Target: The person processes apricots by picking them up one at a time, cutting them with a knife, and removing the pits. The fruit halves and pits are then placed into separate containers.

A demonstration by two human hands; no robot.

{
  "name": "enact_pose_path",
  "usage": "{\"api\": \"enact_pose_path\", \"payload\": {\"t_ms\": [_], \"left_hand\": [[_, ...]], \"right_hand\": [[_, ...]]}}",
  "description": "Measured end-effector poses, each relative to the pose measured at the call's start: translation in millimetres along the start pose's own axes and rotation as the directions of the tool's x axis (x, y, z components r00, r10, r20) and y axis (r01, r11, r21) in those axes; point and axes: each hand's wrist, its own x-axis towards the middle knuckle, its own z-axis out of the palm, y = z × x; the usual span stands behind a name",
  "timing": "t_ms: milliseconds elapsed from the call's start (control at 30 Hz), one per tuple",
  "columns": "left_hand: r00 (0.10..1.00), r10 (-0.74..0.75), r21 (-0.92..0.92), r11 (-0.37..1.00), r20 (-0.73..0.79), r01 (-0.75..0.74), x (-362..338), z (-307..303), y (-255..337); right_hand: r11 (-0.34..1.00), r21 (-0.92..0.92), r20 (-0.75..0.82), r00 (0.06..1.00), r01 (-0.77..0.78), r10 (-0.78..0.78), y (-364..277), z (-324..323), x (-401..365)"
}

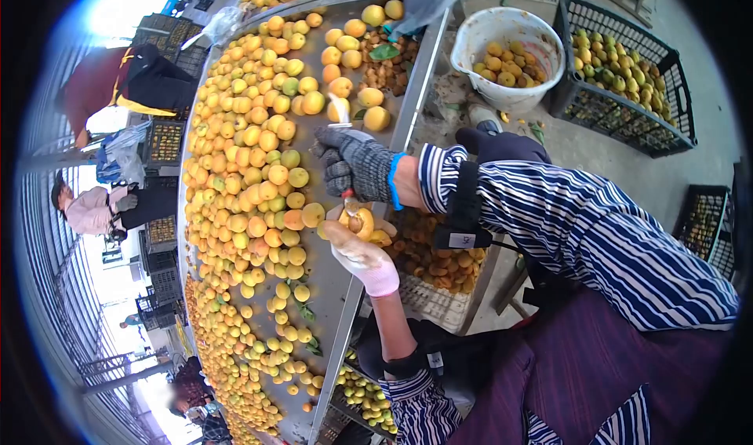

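My left hand (362, 258), in a stained white and pink glove, is closed around a split apricot (359, 224) with its cut side up. A brownish stone shows at its upper edge. Just above it in the picture, my right hand (353, 162), in a dark grey knit glove with a blue cuff, is closed on a small hand tool (339, 111). A pale end of the tool sticks out of one side of the fist, and a red part shows by the fruit; the rest is hidden. Many whole apricots (259, 178) cover the metal table (333, 288) beside both hands.
Opened apricots lie in a crate (439, 308) below the table edge. A white bucket (510, 92) and a black crate (627, 84) hold fruit. A co-worker's grey-gloved hand (423, 5) is over a brown heap (392, 60). Other people stand across the table.
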Motion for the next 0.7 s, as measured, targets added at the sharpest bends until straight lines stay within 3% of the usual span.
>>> {"api": "enact_pose_path", "payload": {"t_ms": [33,100,133,167,200,233,267,300,367,433,500,533,567,633,700], "left_hand": [[0.997,-0.068,-0.044,0.997,-0.041,0.066,-1.1,2.8,1.1],[0.988,-0.112,-0.098,0.990,-0.110,0.101,1.6,3.2,-4.2],[0.988,-0.121,-0.115,0.987,-0.095,0.110,3.6,-1.9,-15.2],[0.987,-0.123,-0.125,0.986,-0.108,0.110,10.0,-10.8,-21.6],[0.991,0.031,0.019,0.999,-0.130,-0.029,12.2,-19.1,-27.4],[0.975,0.172,0.185,0.972,-0.137,-0.146,12.3,-25.0,-31.9],[0.977,0.142,0.163,0.980,-0.158,-0.116,11.7,-28.3,-43.6],[0.980,0.106,0.133,0.988,-0.168,-0.084,12.3,-28.3,-53.8],[0.936,0.267,0.159,0.959,-0.229,-0.235,18.5,-23.6,-58.4],[0.954,0.128,0.071,0.991,-0.271,-0.113,16.8,-21.2,-37.0],[0.909,0.202,0.154,0.976,-0.363,-0.156,23.0,-21.2,-22.4],[0.955,-0.097,-0.013,0.995,-0.282,0.097,25.2,-27.1,10.8],[0.915,-0.378,-0.150,0.922,-0.143,0.358,25.5,-30.0,29.6],[0.932,-0.321,-0.207,0.936,-0.170,0.285,26.0,-22.5,7.3],[0.946,-0.194,0.223,0.941,-0.261,0.254,22.2,-19.2,4.8]], "right_hand": [[1.000,-0.016,0.019,1.000,-0.007,0.007,-0.7,4.2,-2.4],[0.912,-0.347,0.024,0.975,0.217,-0.223,-5.0,10.4,-11.6],[0.378,-0.704,0.359,0.761,0.601,-0.540,-7.3,0.5,-6.3],[-0.352,-0.602,0.771,0.407,0.717,-0.490,-9.9,8.5,-6.6],[-0.283,-0.829,0.560,0.710,0.483,-0.427,-8.5,14.3,-17.0],[-0.420,-0.852,0.447,0.853,0.314,-0.268,-4.2,13.0,-18.4],[-0.524,-0.711,0.588,0.805,0.468,-0.079,0.8,-4.1,-8.3],[-0.528,-0.713,0.587,0.805,0.462,-0.088,11.0,-0.5,-25.6],[-0.613,-0.656,0.538,0.842,0.441,0.030,12.0,8.8,-37.2],[-0.583,-0.680,0.548,0.836,0.444,-0.003,14.2,-5.5,-28.9],[-0.559,-0.724,0.507,0.862,0.405,-0.032,16.2,-0.4,-31.8],[-0.565,-0.717,0.509,0.860,0.408,-0.025,16.5,-3.7,-29.6],[-0.522,-0.739,0.528,0.847,0.426,-0.057,18.7,-10.8,-25.6],[-0.484,-0.762,0.538,0.836,0.430,-0.104,22.0,-17.3,-19.7],[-0.512,-0.765,0.532,0.832,0.391,-0.158,26.4,-17.1,-20.6]]}}
